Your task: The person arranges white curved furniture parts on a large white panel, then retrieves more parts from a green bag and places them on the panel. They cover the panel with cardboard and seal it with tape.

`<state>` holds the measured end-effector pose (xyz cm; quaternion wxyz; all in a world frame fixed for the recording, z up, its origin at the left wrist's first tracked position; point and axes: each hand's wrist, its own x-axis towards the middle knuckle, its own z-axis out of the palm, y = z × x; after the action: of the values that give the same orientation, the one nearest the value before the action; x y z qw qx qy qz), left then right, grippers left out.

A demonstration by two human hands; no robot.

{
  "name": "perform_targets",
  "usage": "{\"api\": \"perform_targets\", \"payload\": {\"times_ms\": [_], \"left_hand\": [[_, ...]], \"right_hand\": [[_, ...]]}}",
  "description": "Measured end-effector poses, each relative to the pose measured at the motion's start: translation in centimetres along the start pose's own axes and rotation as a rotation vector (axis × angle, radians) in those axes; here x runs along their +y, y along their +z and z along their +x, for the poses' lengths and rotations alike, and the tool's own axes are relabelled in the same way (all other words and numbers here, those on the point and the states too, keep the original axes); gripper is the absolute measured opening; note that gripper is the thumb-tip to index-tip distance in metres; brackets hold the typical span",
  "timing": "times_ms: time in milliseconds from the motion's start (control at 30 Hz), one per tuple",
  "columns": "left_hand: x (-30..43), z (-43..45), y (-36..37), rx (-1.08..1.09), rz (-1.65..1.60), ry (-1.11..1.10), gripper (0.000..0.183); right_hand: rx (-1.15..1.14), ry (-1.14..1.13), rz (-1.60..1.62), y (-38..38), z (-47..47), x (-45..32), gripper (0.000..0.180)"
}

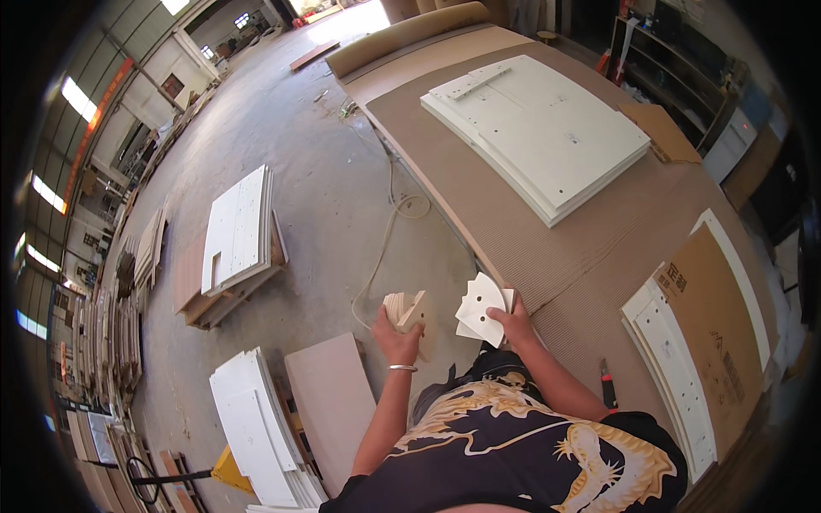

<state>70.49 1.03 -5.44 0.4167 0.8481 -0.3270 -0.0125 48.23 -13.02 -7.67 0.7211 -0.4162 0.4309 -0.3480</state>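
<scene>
My left hand (399, 345) grips a stack of small pale boards (396, 309) over the concrete floor; the front one is tilted and has round holes. My right hand (518, 327) holds several small white panels (478, 306), slightly fanned, its thumb pressed on the top one, which also has holes. The right hand is close to the edge of a table covered with corrugated cardboard (513, 237). The two bundles are apart. Farther along the table lies a stack of large white drilled panels (539, 134).
A utility knife (607, 385) lies on the table, left of more white panels (677, 385) under printed cardboard (712, 333). A cardboard roll (410, 38) lies at the far end. White panel stacks (237, 231) stand left on pallets. A cable (378, 263) loops across the floor.
</scene>
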Motion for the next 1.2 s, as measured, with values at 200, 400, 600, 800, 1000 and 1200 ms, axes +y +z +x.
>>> {"api": "perform_targets", "payload": {"times_ms": [200,400,600,800,1000,1200], "left_hand": [[5.7,13.8,10.8,-0.664,-0.849,-0.486,0.070],[9.9,24.0,22.9,-1.079,-0.809,-0.509,0.059],[11.3,34.6,30.4,-1.571,-0.618,-0.373,0.041],[11.7,42.1,33.9,-1.679,-0.031,0.254,0.067],[14.4,41.7,30.2,-1.236,0.056,1.061,0.104],[17.7,37.6,28.0,-1.366,0.411,1.328,0.113]], "right_hand": [[0.361,-0.019,0.028,-7.0,5.8,-6.0,0.087],[0.700,-0.040,0.174,-9.0,6.5,-5.6,0.079],[0.760,-0.156,0.386,-1.8,10.3,-5.4,0.063],[0.878,-0.148,0.423,2.5,16.1,-6.0,0.072],[1.295,0.301,-0.318,2.6,15.0,-6.1,0.095],[1.196,0.543,-0.895,6.2,19.5,-7.9,0.108]]}}
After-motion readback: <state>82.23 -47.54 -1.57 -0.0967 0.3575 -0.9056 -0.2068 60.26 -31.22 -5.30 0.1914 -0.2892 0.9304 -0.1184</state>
